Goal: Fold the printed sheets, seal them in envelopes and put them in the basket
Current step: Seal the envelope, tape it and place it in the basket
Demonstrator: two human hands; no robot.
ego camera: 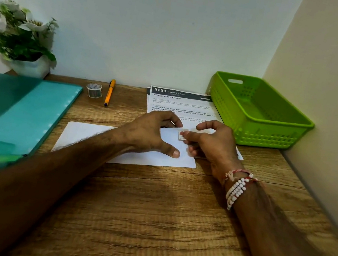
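Note:
A white envelope point(85, 135) lies flat in the middle of the wooden desk. My left hand point(151, 133) rests on it with fingers spread, thumb pressing its near edge. My right hand point(210, 144) pinches a small pale sticker or stamp point(181, 135) at the envelope's upper right part. Behind the hands lies a stack of printed sheets point(181, 105) with a dark header. The green plastic basket point(275, 133) stands at the back right, against the wall, with nothing visible inside.
A teal folder point(19, 110) covers the left side of the desk. A tape roll point(93, 90) and an orange pen point(109, 92) lie at the back. A white flower pot point(27, 66) stands in the back left corner. Walls close off the back and right.

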